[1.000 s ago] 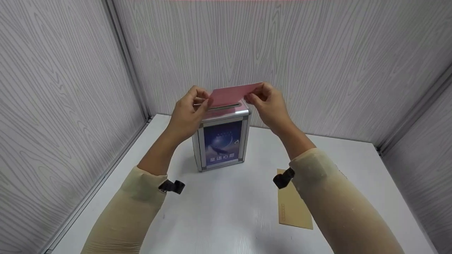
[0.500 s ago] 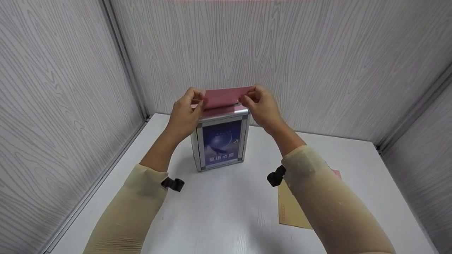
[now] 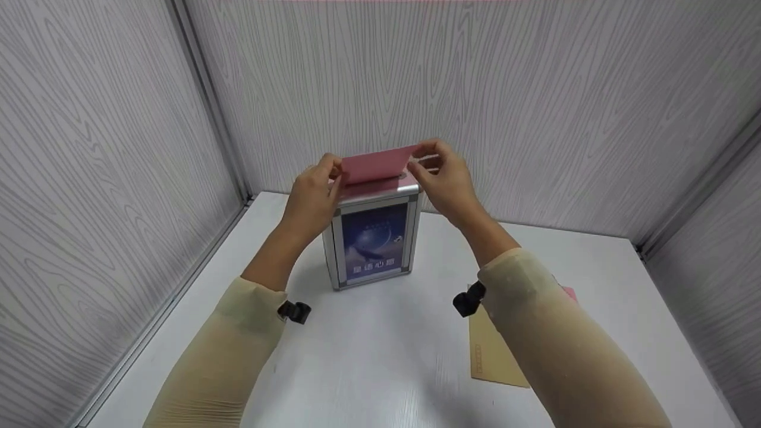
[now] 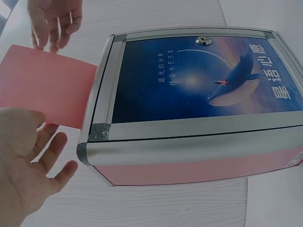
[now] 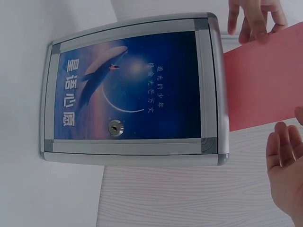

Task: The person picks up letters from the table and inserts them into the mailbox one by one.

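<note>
A flat pink envelope (image 3: 376,166) stands tilted over the top of a metal-framed suggestion box (image 5: 213,85), its lower edge right at the slot, which it mostly hides. My left hand (image 3: 310,193) pinches its left edge between thumb and fingers. At the opposite edge my right hand (image 3: 450,183) holds the upper right corner, other fingers loosely spread. From the left wrist view, the envelope's near end meets the box's top edge. The box has pink sides and a blue whale picture (image 4: 189,80) on its door, with a key lock (image 5: 115,127).
Under my right forearm, a brown envelope (image 3: 490,356) lies on the white table (image 3: 368,356), with a pink paper corner (image 3: 569,292) showing beyond the sleeve. Grey wood-grain panels (image 3: 380,71) rise behind and at both sides. A black wrist camera (image 3: 469,299) sits on each cuff.
The pink envelope has come down and slightly left, covering most of the slot that showed before. Both hands moved with it. The pink corner has come into view beside my right sleeve.
</note>
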Demonstrator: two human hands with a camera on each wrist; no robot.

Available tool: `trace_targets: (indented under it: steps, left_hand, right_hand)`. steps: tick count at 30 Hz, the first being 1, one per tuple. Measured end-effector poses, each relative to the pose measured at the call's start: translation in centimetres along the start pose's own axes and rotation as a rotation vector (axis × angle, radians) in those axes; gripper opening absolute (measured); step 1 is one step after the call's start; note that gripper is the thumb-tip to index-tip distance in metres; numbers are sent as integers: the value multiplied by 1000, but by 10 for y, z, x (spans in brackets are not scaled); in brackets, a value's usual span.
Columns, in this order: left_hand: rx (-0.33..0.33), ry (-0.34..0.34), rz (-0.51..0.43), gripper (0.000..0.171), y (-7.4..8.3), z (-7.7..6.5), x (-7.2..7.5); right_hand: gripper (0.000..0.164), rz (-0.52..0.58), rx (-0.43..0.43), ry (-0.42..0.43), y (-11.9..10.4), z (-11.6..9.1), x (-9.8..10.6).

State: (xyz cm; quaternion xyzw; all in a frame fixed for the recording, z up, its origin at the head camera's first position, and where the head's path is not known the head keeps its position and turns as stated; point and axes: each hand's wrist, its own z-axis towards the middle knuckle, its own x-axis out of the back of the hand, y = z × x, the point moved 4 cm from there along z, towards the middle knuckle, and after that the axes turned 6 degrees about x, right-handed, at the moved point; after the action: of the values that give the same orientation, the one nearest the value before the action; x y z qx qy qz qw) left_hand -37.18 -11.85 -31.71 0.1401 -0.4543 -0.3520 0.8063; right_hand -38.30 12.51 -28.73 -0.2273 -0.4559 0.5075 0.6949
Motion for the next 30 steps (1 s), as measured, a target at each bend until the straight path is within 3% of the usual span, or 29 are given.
trace_targets:
  steps: [5, 10, 14, 21, 30]
  left_hand:
    - [3, -4, 8, 15, -1, 2, 0]
    - [0, -4, 48, 12, 0, 2, -1]
    - [-63, 53, 72, 15, 5, 0, 1]
    - [-209, 192, 107, 13, 19, -1, 12]
    - [-216, 202, 222, 9, 13, -2, 6]
  right_hand:
    - [22, 35, 139, 73, -18, 2, 5]
    - [13, -73, 231, 86, -25, 0, 3]
    - [11, -132, 263, 82, -25, -1, 1]
    - [13, -154, 246, 83, -20, -1, -1]
    - [9, -198, 186, 92, -2, -1, -5]
